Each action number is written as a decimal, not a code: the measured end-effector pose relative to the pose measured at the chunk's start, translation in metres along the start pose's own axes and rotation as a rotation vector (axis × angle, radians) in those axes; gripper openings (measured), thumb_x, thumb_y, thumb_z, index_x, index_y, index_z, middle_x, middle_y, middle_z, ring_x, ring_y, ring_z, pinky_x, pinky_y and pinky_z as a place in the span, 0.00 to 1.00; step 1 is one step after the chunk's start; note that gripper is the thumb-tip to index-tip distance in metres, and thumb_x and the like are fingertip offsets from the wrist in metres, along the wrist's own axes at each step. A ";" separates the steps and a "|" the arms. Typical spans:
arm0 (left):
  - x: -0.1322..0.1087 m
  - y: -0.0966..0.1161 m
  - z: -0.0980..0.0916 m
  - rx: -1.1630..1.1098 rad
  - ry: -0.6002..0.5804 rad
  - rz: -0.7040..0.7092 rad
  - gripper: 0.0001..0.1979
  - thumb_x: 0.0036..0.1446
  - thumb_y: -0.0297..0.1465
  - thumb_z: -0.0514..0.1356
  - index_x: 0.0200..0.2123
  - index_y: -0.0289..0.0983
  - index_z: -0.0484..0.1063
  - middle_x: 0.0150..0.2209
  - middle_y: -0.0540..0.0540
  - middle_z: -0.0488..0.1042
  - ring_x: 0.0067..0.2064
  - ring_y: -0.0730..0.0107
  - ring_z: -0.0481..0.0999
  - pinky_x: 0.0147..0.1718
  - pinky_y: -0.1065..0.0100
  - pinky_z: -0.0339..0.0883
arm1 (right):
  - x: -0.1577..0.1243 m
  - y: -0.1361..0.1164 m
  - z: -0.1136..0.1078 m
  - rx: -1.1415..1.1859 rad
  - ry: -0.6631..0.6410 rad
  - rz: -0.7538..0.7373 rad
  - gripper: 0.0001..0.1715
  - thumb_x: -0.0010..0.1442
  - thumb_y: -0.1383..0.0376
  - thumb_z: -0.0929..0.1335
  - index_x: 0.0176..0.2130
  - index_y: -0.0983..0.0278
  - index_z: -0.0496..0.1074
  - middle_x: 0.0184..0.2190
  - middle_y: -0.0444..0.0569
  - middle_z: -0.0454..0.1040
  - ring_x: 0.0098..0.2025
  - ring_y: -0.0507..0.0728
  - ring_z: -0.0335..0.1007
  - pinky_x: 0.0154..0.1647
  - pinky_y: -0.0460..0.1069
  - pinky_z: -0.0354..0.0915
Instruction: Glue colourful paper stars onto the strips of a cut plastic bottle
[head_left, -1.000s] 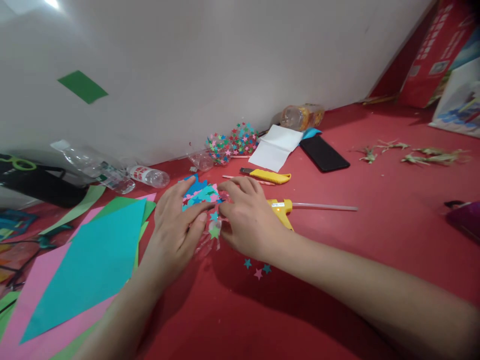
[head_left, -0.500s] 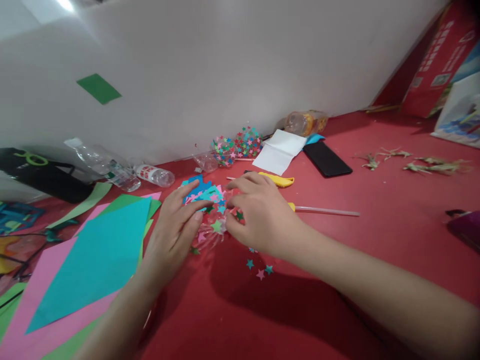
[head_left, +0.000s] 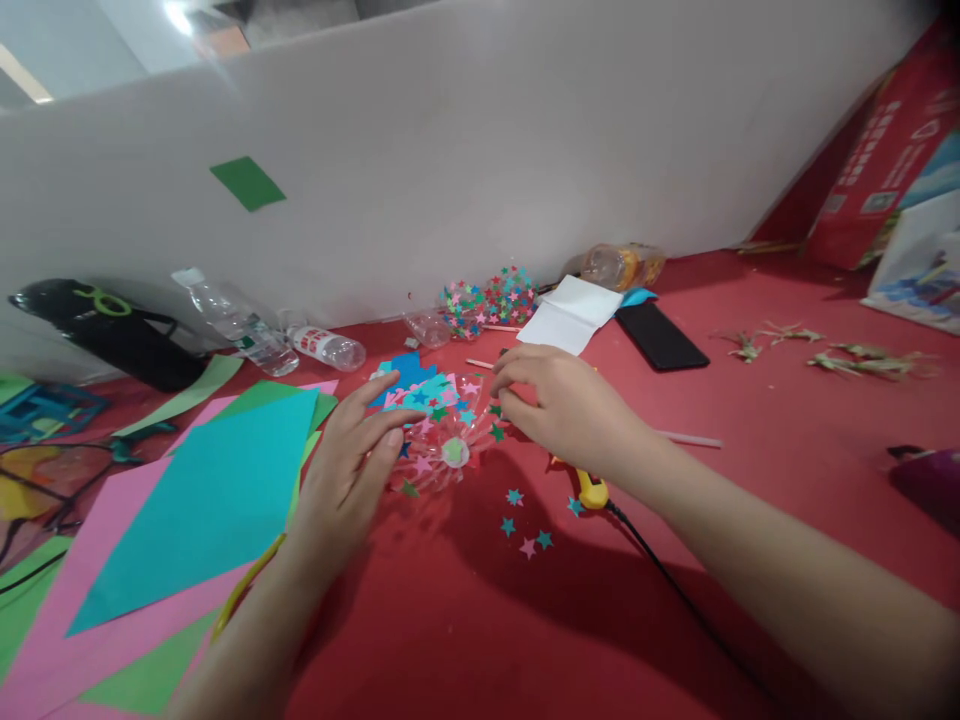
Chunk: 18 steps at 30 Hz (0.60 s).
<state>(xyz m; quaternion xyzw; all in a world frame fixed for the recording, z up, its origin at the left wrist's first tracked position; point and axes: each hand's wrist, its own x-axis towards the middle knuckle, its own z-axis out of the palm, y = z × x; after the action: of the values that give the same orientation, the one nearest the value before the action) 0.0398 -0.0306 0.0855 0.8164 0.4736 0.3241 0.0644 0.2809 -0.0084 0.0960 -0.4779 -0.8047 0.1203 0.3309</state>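
Note:
My left hand (head_left: 352, 455) is open, its fingers spread at the left edge of a clear plastic flower shape (head_left: 480, 432), cut into strips and dotted with paper stars. A pale green star (head_left: 454, 453) lies at its centre. My right hand (head_left: 559, 400) hovers at the flower's right side with fingers curled and tips close together; whatever they pinch is too small to make out. Under the right wrist lies a yellow tool (head_left: 592, 492) with a black cord, partly hidden. Several loose stars (head_left: 528, 547) lie on the red table (head_left: 450, 630) below the flower. Blue paper (head_left: 412, 370) sits behind it.
Coloured sheets (head_left: 202, 500) and a black bottle (head_left: 105, 330) are left. Clear plastic bottles (head_left: 330, 347) and star-covered plastic pieces (head_left: 510, 295) line the white wall. A black phone (head_left: 661, 336), white paper (head_left: 570, 312) and dry scraps (head_left: 870, 355) are right.
My right hand has moved right, off the flower, with its fingers more curled. The flower's centre and the yellow tool with its cord now show. The view has shifted slightly.

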 end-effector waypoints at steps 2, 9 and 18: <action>-0.007 -0.001 -0.002 -0.004 0.014 -0.024 0.14 0.66 0.35 0.49 0.47 0.46 0.73 0.64 0.49 0.62 0.65 0.56 0.61 0.62 0.49 0.55 | -0.002 0.001 0.000 -0.012 -0.014 0.005 0.11 0.58 0.73 0.63 0.31 0.65 0.75 0.34 0.49 0.77 0.40 0.55 0.71 0.43 0.49 0.64; -0.027 -0.007 0.003 -0.030 0.075 -0.061 0.15 0.66 0.37 0.49 0.48 0.46 0.73 0.65 0.50 0.60 0.65 0.56 0.59 0.63 0.50 0.53 | -0.010 -0.001 0.006 0.012 -0.008 0.021 0.11 0.58 0.73 0.64 0.33 0.64 0.75 0.39 0.49 0.77 0.44 0.57 0.71 0.46 0.50 0.63; -0.042 -0.013 0.015 -0.117 0.329 -0.123 0.14 0.65 0.38 0.52 0.50 0.44 0.70 0.58 0.44 0.65 0.62 0.56 0.62 0.60 0.50 0.56 | -0.041 0.013 0.021 -0.023 0.013 0.225 0.19 0.60 0.72 0.63 0.51 0.64 0.68 0.50 0.53 0.74 0.40 0.57 0.74 0.42 0.53 0.66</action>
<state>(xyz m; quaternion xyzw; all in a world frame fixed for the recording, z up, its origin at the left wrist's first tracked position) 0.0240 -0.0549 0.0487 0.7167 0.5072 0.4757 0.0534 0.2893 -0.0339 0.0563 -0.5700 -0.7451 0.1443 0.3147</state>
